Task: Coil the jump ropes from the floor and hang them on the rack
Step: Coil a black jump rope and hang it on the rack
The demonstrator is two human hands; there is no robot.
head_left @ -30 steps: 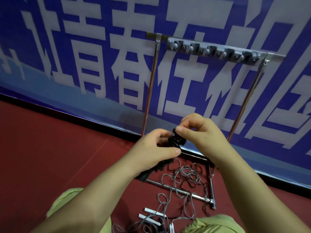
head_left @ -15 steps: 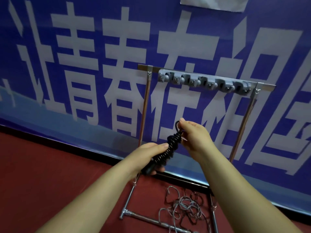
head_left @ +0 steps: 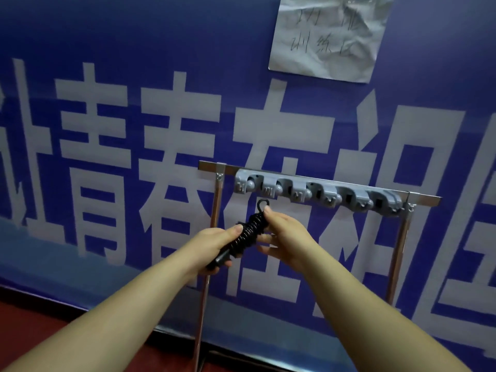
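A black jump rope (head_left: 247, 233) is wound in tight coils around its black handles, with a small loop sticking up at its top end. My left hand (head_left: 212, 244) grips the lower part of the bundle. My right hand (head_left: 284, 234) pinches the rope just under the loop, its other fingers spread loosely. The bundle is held just below the left end of the grey hook strip (head_left: 316, 193) on the metal rack (head_left: 214, 226). All hooks on the strip are bare.
The rack stands against a blue banner with large white characters (head_left: 134, 146). A crumpled paper note (head_left: 327, 36) is stuck on the wall above. Red floor (head_left: 29, 312) shows at lower left. The other ropes on the floor are out of view.
I have raised my gaze and both hands with the coiled rope toward the hook strip. The floor ropes dropped out of view. My right hand shifted to the loop end.
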